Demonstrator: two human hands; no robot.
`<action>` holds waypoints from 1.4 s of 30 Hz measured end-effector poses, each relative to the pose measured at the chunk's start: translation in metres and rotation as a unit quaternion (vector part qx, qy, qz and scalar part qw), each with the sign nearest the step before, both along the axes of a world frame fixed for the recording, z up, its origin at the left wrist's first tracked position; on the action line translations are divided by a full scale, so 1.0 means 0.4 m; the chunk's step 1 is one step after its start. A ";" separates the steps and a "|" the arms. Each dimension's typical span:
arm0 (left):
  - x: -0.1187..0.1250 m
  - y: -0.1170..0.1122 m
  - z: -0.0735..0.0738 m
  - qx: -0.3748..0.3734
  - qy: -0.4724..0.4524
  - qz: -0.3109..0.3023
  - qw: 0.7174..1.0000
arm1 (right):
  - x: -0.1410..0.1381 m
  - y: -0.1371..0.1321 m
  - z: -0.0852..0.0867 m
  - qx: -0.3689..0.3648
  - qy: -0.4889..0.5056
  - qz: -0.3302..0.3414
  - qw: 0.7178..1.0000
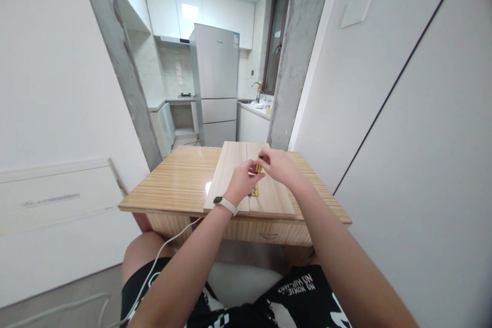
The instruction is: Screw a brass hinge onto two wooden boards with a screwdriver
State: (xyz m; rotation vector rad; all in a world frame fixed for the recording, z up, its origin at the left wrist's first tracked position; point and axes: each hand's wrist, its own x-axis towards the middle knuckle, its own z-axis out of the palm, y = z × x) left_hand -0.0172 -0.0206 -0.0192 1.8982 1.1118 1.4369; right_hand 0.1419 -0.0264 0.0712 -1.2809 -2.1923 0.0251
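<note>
Both my hands meet over two pale wooden boards [230,174] lying side by side on a striped wooden table [180,179]. My left hand [243,182], with a white band at the wrist, is closed in a pinch on a small yellow and black object [258,168]. My right hand [279,166] has its fingers curled on the same object from the right. Below it, a yellow piece [254,191] rests on the boards; whether it belongs to the held object I cannot tell.
The table has a drawer with a handle [268,236] facing me. A white cable [154,266] runs across my lap. White walls stand close on both sides. Beyond the table are grey pillars, a silver fridge [216,84] and a kitchen counter with a sink [257,105].
</note>
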 end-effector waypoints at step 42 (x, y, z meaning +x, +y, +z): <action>-0.012 0.001 0.022 0.033 -0.010 -0.012 0.999 | -0.013 0.001 -0.016 0.012 0.010 0.039 0.999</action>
